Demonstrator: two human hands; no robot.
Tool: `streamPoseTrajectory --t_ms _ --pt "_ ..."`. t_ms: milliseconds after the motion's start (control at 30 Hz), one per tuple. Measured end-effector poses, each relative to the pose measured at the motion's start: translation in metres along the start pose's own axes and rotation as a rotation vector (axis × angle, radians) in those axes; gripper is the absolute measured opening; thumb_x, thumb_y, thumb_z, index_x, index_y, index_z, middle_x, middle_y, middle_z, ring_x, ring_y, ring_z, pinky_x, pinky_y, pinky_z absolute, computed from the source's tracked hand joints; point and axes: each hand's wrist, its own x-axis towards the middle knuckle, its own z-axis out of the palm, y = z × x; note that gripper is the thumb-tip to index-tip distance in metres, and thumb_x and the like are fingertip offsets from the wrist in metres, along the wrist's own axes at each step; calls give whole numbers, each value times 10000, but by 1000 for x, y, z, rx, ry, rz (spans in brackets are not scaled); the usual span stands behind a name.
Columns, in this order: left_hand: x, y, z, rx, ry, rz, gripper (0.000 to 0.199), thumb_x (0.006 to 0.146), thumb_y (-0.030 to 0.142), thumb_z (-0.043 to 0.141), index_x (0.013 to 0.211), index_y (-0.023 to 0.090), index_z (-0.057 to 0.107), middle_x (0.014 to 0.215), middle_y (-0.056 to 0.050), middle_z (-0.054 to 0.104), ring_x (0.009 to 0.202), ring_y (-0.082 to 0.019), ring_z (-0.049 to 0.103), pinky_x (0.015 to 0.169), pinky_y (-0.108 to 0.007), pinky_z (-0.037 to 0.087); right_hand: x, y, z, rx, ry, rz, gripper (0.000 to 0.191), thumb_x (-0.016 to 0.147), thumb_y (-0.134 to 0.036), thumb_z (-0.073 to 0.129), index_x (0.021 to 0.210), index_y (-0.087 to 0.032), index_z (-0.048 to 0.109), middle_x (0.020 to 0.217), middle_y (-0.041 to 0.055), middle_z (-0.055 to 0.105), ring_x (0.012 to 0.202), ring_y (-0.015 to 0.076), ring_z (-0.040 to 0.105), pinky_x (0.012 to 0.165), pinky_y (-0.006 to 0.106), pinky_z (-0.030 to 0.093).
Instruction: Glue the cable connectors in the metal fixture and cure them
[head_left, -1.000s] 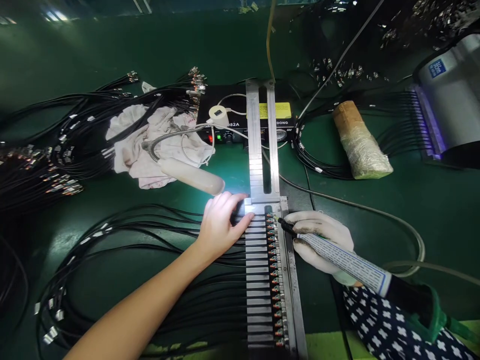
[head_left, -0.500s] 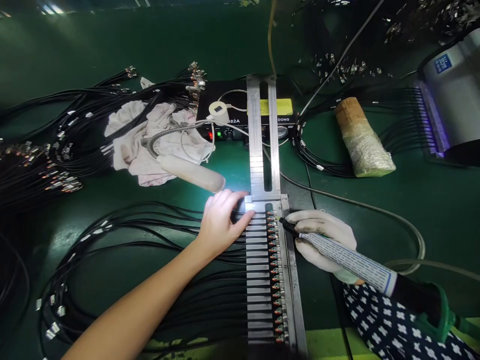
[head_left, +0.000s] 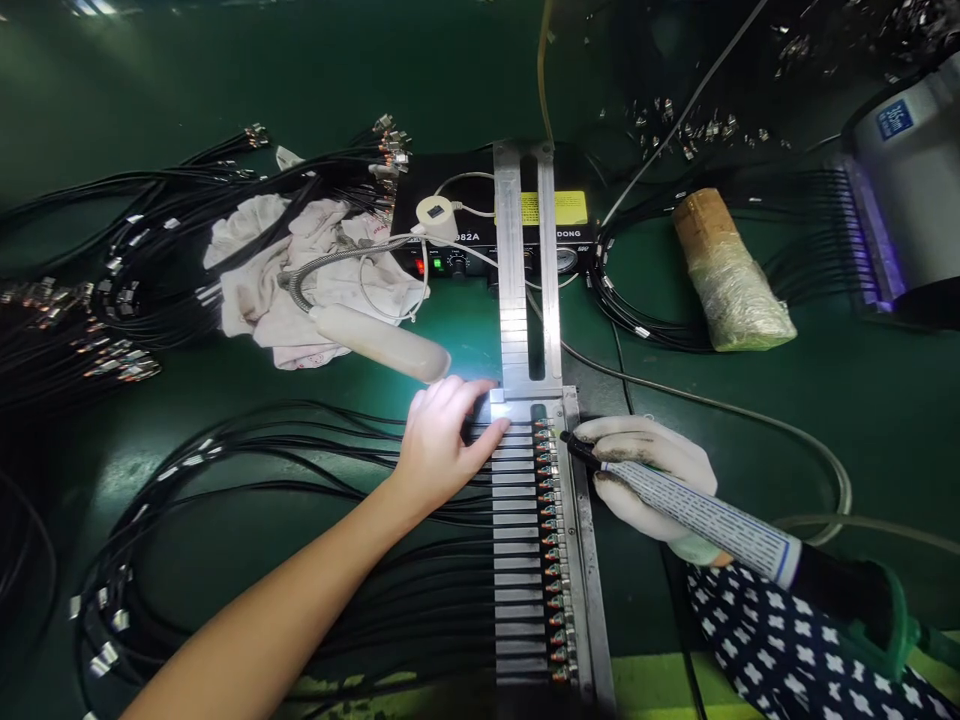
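A slotted metal fixture (head_left: 517,549) runs lengthwise in front of me, with black cables (head_left: 330,480) lying across its slots. Their small metal connectors (head_left: 553,540) line up along its right side. My bare left hand (head_left: 448,432) grips the left edge of the fixture's upper part, thumb and index finger a little apart on either side of a small block. In a stained white glove, my right hand (head_left: 656,480) is wrapped around a glue-dispensing syringe (head_left: 697,515) with a printed label and black nozzle. The nozzle tip is beside the topmost connectors; contact cannot be made out.
Behind the fixture stands a black dispenser controller (head_left: 450,200). A lit white lamp (head_left: 382,343) on a flexible neck lies near a rumpled cloth (head_left: 300,260). Rightward are a plastic-wrapped block (head_left: 739,280) and a grey UV lamp unit (head_left: 915,190). Cable bundles (head_left: 150,280) lie leftward.
The syringe and my gloved right hand have shifted very slightly to the right. My left hand keeps its place on the fixture. The camera view has moved a little.
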Motion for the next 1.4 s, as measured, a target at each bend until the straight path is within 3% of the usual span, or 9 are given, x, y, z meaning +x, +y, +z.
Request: streamPoseTrajectory --t_ms 500,800,1100,1400 --pt "0 0 0 -4 -9 0 332 913 438 557 1157 216 594 920 -41 607 903 -219 559 770 -345 373 0 3 1 19 4 30 155 820 -183 716 959 -212 653 1036 75 725 912 223 713 814 343 609" --pt "0 0 -1 13 1 9 336 912 445 555 1145 207 595 909 -42 601 890 -216 558 759 -340 368 -1 -3 -5 51 19 -15 127 822 -214 698 942 -215 657 961 73 740 831 221 727 727 329 633" --pt "0 -1 0 23 6 15 331 906 433 570 1140 201 597 866 -27 568 863 -205 544 752 -335 363 -2 0 0 39 -3 2 125 810 -186 707 923 -202 655 967 78 739 863 218 723 769 335 626" --pt "0 -2 0 27 0 16 337 906 445 562 1142 206 599 843 -23 557 820 -200 534 736 -334 359 0 -3 -2 41 -10 -8 124 792 -175 697 905 -211 660 931 69 747 803 213 730 714 323 633"
